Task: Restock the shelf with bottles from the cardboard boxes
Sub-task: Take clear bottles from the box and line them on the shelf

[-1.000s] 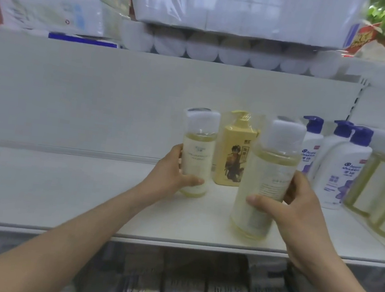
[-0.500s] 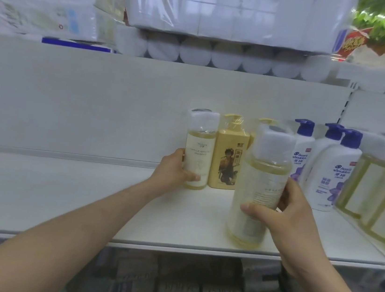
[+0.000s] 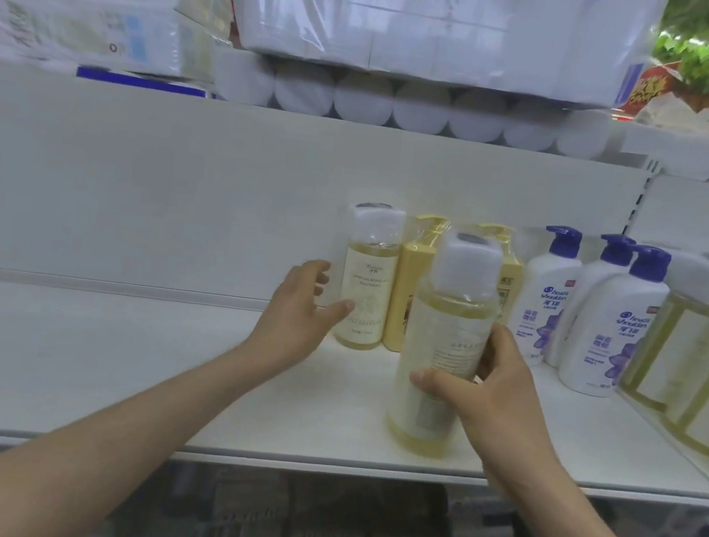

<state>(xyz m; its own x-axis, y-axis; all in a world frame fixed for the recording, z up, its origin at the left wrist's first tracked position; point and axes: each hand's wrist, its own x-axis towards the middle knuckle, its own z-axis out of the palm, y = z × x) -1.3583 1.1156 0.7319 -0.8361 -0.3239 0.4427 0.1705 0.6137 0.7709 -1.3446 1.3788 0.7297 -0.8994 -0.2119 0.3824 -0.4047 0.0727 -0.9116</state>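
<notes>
Holding a clear bottle (image 3: 441, 352) of pale yellow liquid in my right hand (image 3: 493, 399), fingers and thumb wrapped round its middle, I keep it upright over the front part of the shelf (image 3: 106, 362). Whether its base touches the board I cannot tell. A second clear bottle (image 3: 366, 288) stands farther back, right beside the yellow pump bottles (image 3: 409, 284). My left hand (image 3: 297, 310) is next to it, fingers loose and spread, thumb at its label, gripping nothing. White shampoo bottles (image 3: 606, 328) stand further right. I judge this to be the placing step. The next move calls for setting the held bottle down near its match without knocking the row.
</notes>
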